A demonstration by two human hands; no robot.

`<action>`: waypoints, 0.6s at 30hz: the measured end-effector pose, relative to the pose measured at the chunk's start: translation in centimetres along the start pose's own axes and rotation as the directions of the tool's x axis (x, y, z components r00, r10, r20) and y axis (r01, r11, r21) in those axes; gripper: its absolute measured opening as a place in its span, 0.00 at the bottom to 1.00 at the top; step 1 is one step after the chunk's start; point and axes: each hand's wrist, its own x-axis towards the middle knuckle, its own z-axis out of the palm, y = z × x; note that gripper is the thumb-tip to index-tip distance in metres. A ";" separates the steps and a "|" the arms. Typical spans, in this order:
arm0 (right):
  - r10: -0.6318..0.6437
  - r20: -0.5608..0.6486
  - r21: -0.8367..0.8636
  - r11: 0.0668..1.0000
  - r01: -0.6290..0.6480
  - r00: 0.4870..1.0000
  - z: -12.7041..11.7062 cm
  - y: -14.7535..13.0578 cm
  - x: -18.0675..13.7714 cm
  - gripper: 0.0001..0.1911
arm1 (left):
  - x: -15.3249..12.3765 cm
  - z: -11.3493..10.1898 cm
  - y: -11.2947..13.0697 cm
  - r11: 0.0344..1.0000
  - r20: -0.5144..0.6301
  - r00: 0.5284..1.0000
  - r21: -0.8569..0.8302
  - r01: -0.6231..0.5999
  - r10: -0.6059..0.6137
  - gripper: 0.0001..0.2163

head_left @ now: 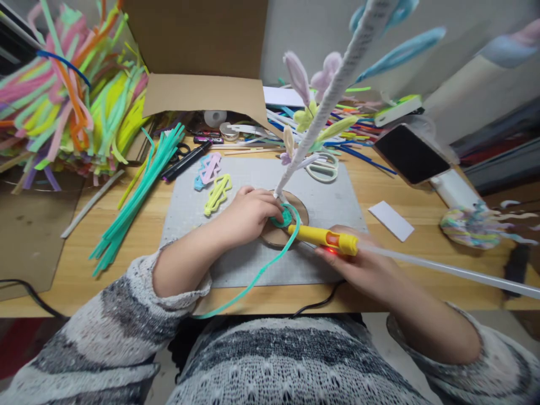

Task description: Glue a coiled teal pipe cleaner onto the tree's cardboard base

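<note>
My right hand [358, 264] grips a yellow hot glue gun [323, 237], its red light lit and a long clear glue stick [442, 264] out of its back. Its nozzle points at a teal pipe cleaner coil [282, 216] on a round cardboard base [276, 239]. The coil's loose tail curves down toward the table's front edge. My left hand [248, 216] presses its fingertips on the coil, thumb and fingers closed together. From the base rises a tilted white wrapped stem [314, 135] with pastel pipe cleaner petals [297, 76] and blue loops.
Teal pipe cleaners [135, 197] and a black marker [185, 161] lie left of the grey cutting mat [236, 264]. Zigzag pieces [218, 194] and white-handled scissors [323, 167] are on the mat. A phone [411, 154] stands at right, near a white card [391, 220].
</note>
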 end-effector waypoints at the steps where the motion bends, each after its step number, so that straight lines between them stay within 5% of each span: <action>1: 0.008 -0.006 0.018 1.000 -0.008 1.000 0.0 0.1 0.0 0.14 | 0.0 0.0 0.0 1.000 -0.002 1.000 0.000 -0.001 0.001 0.17; 10: 0.190 -0.001 0.149 0.971 -0.188 0.982 0.0 0.7 -0.4 0.14 | 0.0 0.1 -0.1 1.000 -0.016 1.000 -0.003 -0.011 0.011 0.18; 18: 0.510 0.224 0.342 0.757 -0.557 0.831 -0.4 1.3 -1.0 0.22 | 0.0 0.2 -0.2 1.000 -0.047 0.999 -0.024 -0.010 0.009 0.19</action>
